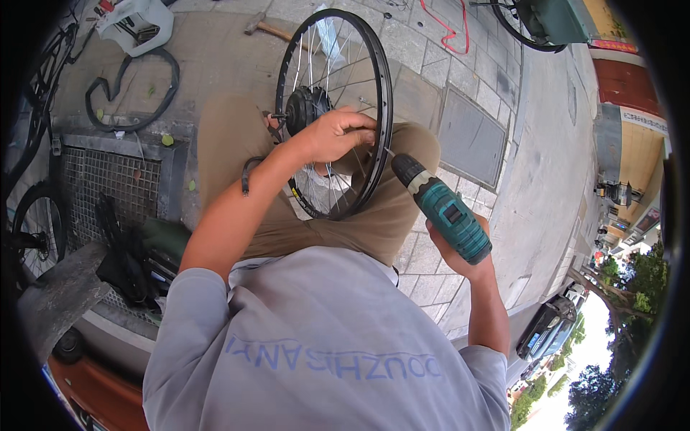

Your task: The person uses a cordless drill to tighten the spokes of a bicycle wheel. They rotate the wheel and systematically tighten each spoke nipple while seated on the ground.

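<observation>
A black spoked bicycle wheel rim [386, 108] stands upright between my knees, with a thick dark hub motor [307, 108] at its middle. A short black cable trails from the hub side by my left forearm. My left hand [341, 135] reaches inside the rim on its right side, fingers pinched at a spoke end; the fingertips are partly hidden. My right hand [454, 261] is wrapped round a teal and black cordless drill [447, 210]. The drill's thin bit points at the outer face of the rim, close to my left fingers.
Beyond the wheel lie a wooden-handled hammer [277, 30] and a red cord [460, 49]. At the far left are a white cut-open container [140, 25] and a looped black tube [175, 75]. A metal grate [122, 179] and bicycle parts [39, 233] are to the left.
</observation>
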Motion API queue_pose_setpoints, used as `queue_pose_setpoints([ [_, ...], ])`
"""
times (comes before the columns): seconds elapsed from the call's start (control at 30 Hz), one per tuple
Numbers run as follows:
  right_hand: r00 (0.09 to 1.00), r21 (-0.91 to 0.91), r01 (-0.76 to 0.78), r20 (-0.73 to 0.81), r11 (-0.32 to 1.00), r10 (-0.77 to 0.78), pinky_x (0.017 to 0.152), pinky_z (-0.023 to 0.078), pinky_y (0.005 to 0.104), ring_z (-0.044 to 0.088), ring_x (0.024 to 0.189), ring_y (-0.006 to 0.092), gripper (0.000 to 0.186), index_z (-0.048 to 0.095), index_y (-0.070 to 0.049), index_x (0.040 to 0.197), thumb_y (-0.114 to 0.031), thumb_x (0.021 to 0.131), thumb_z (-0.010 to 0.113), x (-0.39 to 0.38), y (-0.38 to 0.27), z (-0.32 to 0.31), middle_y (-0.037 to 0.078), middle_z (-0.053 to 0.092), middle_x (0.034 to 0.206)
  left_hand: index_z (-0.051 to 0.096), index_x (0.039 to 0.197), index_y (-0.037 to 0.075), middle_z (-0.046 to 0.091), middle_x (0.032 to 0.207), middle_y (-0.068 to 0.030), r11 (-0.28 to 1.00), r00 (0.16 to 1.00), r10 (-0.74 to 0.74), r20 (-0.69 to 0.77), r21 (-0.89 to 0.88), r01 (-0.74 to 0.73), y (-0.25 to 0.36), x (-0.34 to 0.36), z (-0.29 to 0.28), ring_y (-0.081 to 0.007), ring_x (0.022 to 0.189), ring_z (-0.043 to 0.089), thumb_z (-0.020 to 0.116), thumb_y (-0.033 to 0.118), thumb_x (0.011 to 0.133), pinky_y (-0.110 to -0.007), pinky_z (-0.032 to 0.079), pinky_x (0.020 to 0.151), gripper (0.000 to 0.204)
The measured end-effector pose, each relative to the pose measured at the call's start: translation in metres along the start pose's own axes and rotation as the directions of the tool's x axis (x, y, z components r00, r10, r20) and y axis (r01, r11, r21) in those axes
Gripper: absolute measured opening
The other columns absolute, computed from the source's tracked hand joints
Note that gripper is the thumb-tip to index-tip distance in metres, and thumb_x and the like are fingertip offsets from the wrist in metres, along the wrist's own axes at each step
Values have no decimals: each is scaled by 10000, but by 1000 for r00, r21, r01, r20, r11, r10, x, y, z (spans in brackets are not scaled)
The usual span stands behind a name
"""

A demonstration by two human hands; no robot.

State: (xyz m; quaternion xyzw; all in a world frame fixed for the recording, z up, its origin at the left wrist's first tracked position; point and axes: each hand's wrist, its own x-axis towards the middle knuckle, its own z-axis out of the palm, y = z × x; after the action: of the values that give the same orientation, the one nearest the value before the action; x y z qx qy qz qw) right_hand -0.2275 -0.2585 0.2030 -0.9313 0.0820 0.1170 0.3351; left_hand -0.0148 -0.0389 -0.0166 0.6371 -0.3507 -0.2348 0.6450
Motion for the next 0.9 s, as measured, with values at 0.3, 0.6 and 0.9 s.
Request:
queue_pose_setpoints([
  [0.3, 1000, 95, 7, -8, 995, -7, 763, 591, 394, 717, 798, 373, 238, 725, -37, 1024, -72, 815, 835, 23, 11, -1, 149, 739, 908, 752, 1234, 8, 698, 1158, -78, 996, 998, -68, 10, -49, 69, -2, -8, -2, -151, 1002, 701, 693, 35, 1066, -324, 575, 873, 181],
  [0.6, 999, 188, -13, 44, 982, 5, 770, 592, 414, 723, 801, 403, 274, 726, -19, 1062, -92, 811, 807, 35, 20, -10, 152, 757, 911, 774, 1296, 14, 738, 1459, -97, 996, 996, -90, 0, 16, 90, -13, -10, 1, -196, 1186, 667, 657, -28, 1034, -353, 551, 1016, 290],
  [0.9, 839, -551, 542, 310, 634, -447, 740, 528, 436, 680, 796, 323, 372, 697, -48, 1106, -121, 750, 776, 82, -20, -70, 94, 644, 835, 767, 1243, 5, 737, 1417, -102, 999, 1000, -26, -16, 19, 27, -19, -8, 5, -192, 1093, 657, 669, 26, 1063, -341, 548, 993, 206],
])
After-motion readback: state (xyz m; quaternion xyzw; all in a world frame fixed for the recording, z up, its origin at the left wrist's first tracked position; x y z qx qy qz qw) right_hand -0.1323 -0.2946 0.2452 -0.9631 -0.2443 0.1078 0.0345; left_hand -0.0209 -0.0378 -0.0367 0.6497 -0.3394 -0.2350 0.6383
